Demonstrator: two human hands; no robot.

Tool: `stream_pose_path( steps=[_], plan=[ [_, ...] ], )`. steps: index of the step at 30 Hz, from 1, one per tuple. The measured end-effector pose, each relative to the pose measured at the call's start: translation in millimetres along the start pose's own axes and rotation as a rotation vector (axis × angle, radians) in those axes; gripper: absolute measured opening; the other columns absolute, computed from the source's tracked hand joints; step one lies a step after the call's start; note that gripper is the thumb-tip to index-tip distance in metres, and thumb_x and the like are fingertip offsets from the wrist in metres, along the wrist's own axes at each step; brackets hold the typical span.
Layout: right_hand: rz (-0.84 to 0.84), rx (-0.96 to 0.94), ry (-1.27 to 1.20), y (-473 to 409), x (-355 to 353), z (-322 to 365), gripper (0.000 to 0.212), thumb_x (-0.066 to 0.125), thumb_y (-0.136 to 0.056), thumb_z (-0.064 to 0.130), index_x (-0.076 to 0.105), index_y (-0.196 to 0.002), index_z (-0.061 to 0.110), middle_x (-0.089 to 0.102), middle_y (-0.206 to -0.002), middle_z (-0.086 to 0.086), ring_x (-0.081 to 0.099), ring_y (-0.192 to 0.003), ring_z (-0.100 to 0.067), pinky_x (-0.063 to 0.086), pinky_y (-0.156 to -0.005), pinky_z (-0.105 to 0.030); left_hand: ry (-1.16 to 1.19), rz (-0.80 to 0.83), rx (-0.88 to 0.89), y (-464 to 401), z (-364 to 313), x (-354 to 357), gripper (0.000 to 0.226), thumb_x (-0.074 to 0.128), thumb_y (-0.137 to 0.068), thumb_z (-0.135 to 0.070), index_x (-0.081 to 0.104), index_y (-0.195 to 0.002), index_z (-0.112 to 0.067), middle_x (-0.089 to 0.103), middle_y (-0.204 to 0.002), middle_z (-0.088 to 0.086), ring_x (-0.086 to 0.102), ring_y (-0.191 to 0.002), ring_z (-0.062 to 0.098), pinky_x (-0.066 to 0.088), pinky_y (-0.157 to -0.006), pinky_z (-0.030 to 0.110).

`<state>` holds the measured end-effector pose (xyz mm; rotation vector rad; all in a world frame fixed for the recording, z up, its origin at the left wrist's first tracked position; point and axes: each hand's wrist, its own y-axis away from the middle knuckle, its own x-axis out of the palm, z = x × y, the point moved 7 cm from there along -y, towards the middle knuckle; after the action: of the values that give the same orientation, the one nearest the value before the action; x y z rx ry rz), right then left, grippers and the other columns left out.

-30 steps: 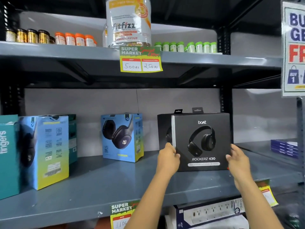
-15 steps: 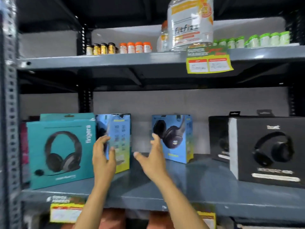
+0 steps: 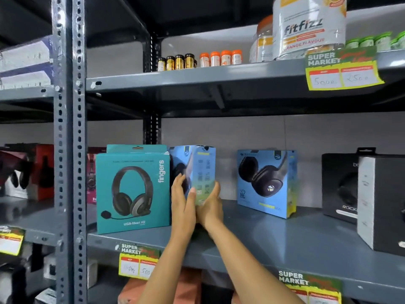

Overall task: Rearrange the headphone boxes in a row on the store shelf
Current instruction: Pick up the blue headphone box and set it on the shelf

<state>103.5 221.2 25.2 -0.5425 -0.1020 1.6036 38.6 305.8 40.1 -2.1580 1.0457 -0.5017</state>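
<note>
On the grey middle shelf [image 3: 274, 242] a blue headphone box [image 3: 200, 170] stands turned edge-on, its narrow side facing me. My left hand [image 3: 183, 205] presses flat against its left face and my right hand [image 3: 210, 207] grips its right lower side. Just left stands a teal "fingers" headset box [image 3: 132, 191], with a second teal box behind it. To the right a second blue headphone box [image 3: 266, 183] stands near the back wall. Two black headphone boxes [image 3: 381, 200] stand at the far right, partly cut off by the frame.
A perforated steel upright [image 3: 69, 150] rises left of the teal box. The upper shelf holds small bottles [image 3: 220, 58] and a large fitfizz tub [image 3: 309, 27]. Yellow price tags [image 3: 137, 263] hang on the shelf edges. Red and dark boxes [image 3: 41, 172] fill the left bay.
My hands let go of the black box at the right and moved left to the edge-on blue box. They now clasp it from both sides; the view swung left.
</note>
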Motion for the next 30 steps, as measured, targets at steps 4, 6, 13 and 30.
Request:
stream_pose_path(
  steps=[4,6,13,30],
  plan=[
    [0.019,-0.031,-0.07,-5.0,-52.0,-5.8,0.096,0.082,-0.064,0.029,0.023,-0.14,0.033,0.063,-0.116,0.003,0.063,-0.101,-0.019,0.054,-0.085,-0.037,0.028,0.003,-0.004,-0.2,1.7,-1.2,0.063,0.04,-0.091,-0.036,0.023,-0.15,-0.021,0.023,-0.153,-0.013,0.021,-0.141,0.003,0.019,-0.116,0.028],
    [0.087,-0.016,-0.184,-3.6,-87.4,-12.3,0.093,0.085,-0.064,0.021,0.03,-0.138,0.035,0.068,-0.11,0.002,0.067,-0.097,-0.017,0.055,-0.082,-0.036,0.052,-0.005,-0.005,-0.6,3.1,-2.1,0.066,0.044,-0.091,-0.038,0.02,-0.15,-0.023,0.019,-0.152,-0.016,0.017,-0.142,0.002,0.017,-0.116,0.028],
    [0.188,0.004,-0.447,22.8,-176.8,-35.8,0.067,0.081,-0.073,0.015,0.048,-0.127,0.037,0.077,-0.102,-0.005,0.073,-0.093,-0.021,0.058,-0.069,-0.039,0.188,0.311,-0.131,5.1,2.3,8.9,0.038,0.062,-0.09,-0.012,0.059,-0.125,-0.027,0.071,-0.114,-0.017,0.064,-0.108,0.001,0.053,-0.092,0.02],
    [0.052,-0.08,-0.461,55.8,-230.5,-57.9,0.049,0.072,-0.079,0.025,0.062,-0.126,0.031,0.071,-0.121,-0.005,0.067,-0.111,-0.026,0.053,-0.087,-0.04,0.224,0.552,-0.221,22.8,-5.9,33.7,0.054,0.068,-0.076,0.012,0.061,-0.122,-0.016,0.076,-0.099,-0.013,0.069,-0.098,0.0,0.054,-0.071,0.009]
  ],
)
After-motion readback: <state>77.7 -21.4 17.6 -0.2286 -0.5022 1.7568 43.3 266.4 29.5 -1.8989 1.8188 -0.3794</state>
